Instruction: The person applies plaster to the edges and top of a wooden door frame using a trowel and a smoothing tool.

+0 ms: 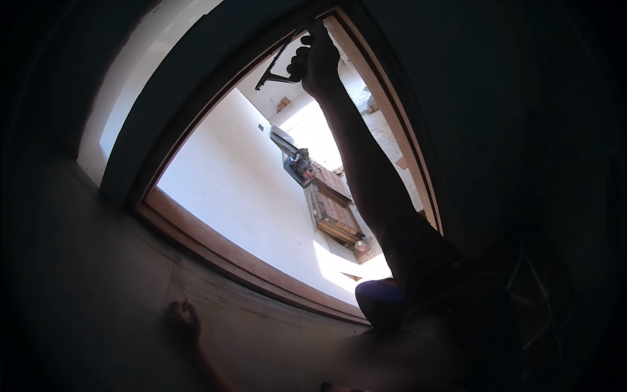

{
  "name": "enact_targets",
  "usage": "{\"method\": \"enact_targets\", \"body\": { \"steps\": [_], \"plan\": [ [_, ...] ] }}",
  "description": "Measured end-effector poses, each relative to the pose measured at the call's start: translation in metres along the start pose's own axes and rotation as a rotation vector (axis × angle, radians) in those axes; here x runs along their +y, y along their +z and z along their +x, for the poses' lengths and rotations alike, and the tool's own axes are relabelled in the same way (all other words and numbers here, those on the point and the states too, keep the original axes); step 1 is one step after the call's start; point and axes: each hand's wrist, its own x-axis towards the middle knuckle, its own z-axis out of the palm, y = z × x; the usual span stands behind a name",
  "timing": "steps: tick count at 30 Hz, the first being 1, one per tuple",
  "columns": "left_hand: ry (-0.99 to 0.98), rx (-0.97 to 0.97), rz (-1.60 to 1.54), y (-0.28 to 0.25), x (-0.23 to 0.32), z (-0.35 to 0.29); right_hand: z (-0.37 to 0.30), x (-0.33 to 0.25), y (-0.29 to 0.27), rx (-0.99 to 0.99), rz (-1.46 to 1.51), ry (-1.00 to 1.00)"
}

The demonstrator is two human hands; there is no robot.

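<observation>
My right arm stretches up across the opening. At its end my right hand (320,62) is a dark silhouette, with the fingers wrapped round a dark handled tool (276,79). The tool shows a thin straight bar or blade seen edge-on, joined to the grip by a short arm; its exact kind is unclear. It is held near the top corner of the brown frame (392,117). Low on the left, my left hand (183,320) is in shadow, close to a dim, smooth surface (215,294). Its fingers are loosely bent and slightly apart, with nothing visible in them.
Through the opening there is a pale wall (228,176) and a stack of reddish bricks or boards (336,206). A rounded purple thing (381,297) sits beside my sleeve, with a blurred patch below. Thin pale bars (539,287) show dimly at right.
</observation>
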Motion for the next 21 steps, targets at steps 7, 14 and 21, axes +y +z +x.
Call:
{"method": "enact_targets", "body": {
  "steps": [7, 14, 21],
  "plan": [
    [-0.002, -0.013, 0.007, -0.002, 0.002, 0.000, 0.006, -0.005, -0.006, -0.145, 0.054, 0.038],
    [-0.023, -0.042, -0.020, -0.008, 0.008, 0.004, -0.019, 0.032, 0.030, -0.103, 0.134, 0.111],
    [-0.002, -0.027, -0.005, -0.001, 0.001, -0.001, -0.066, 0.100, 0.061, 0.005, 0.112, 0.152]
  ]
}}
